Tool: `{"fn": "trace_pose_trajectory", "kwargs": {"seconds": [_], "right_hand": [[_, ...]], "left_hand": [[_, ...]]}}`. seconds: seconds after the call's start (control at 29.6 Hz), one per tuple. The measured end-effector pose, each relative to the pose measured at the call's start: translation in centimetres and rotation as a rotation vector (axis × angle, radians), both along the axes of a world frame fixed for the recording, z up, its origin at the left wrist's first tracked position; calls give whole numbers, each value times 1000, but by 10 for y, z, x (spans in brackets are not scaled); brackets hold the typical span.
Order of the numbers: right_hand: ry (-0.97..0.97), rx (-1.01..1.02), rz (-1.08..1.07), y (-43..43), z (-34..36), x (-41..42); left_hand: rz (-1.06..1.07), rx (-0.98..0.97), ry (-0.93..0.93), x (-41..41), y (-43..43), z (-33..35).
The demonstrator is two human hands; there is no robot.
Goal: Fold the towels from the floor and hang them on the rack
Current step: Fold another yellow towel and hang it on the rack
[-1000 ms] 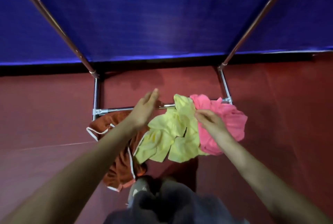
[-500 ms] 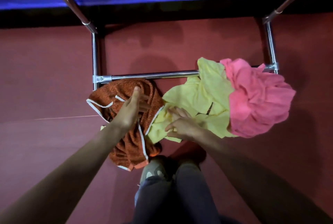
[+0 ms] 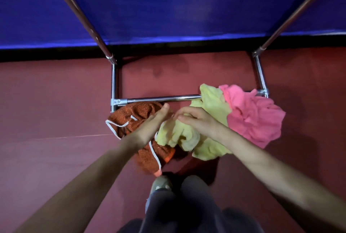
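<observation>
Three towels lie crumpled on the red floor against the rack's low chrome bar (image 3: 162,99): an orange-brown towel (image 3: 138,114) with white trim at the left, a yellow towel (image 3: 211,105) in the middle and a pink towel (image 3: 256,120) at the right. My left hand (image 3: 151,124) is flat with its fingers straight, lying over the orange towel's right side, fingertips near the yellow one. My right hand (image 3: 198,120) rests on the yellow towel, its fingertips pinched on the cloth's left edge. The fingertips of both hands almost meet.
Two slanted rack poles (image 3: 88,22) (image 3: 297,13) rise toward me on either side, in front of a blue cloth wall (image 3: 177,4). My legs and a shoe (image 3: 161,184) stand just below the towels. Bare red floor (image 3: 52,120) spreads left and right.
My left hand slid right, off the orange towel's middle toward the yellow towel. My right hand moved up along the yellow towel, and that towel's left part bunched up.
</observation>
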State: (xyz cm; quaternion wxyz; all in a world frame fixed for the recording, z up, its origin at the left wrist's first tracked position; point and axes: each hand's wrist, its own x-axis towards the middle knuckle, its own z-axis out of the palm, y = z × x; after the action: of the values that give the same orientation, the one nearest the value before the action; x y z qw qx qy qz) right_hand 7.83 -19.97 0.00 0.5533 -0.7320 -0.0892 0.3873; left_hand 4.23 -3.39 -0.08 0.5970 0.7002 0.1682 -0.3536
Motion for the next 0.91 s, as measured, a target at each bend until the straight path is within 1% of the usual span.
{"fn": "trace_pose_trajectory", "kwargs": {"seconds": [0.03,0.07,0.1,0.2,0.24,0.27,0.34,0.4,0.47,0.57,0.71,0.81,0.84,0.91], "right_hand": [[-47,27,-38,-1,29,6],[-66,51,-61,-1,40,9],[-97,78,-87,-3,59,14],[-167,166,-193,-13,127,22],[-147,191,-219,-15,136,21],[-201,214,-255,-22,179,19],[-204,239,-272,-22,197,22],[-255,222,-281,-24,226,19],[-293,213,-292,-29,253,13],[-318,196,-264,-40,284,6],[-276,186,-176,-57,306,-14],[-311,80,-112,-68,302,-34],[-316,72,-109,-70,303,-43],[-264,131,-153,-70,299,-53]], "left_hand": [[-26,-26,-45,0,1,22],[-36,-36,-42,0,0,24],[-21,-67,-72,1,-3,45],[-36,-93,-268,6,-24,113],[-25,-124,-300,0,-27,127],[-26,-135,-398,2,-36,169],[-12,-152,-452,7,-45,183],[-18,-99,-544,9,-52,209],[2,-112,-612,6,-55,239],[20,-123,-674,5,-51,278],[86,-209,-673,-7,-40,321],[125,-210,-693,-20,-30,347],[120,-211,-688,-27,-25,355],[89,-184,-664,-37,-16,360]]}}
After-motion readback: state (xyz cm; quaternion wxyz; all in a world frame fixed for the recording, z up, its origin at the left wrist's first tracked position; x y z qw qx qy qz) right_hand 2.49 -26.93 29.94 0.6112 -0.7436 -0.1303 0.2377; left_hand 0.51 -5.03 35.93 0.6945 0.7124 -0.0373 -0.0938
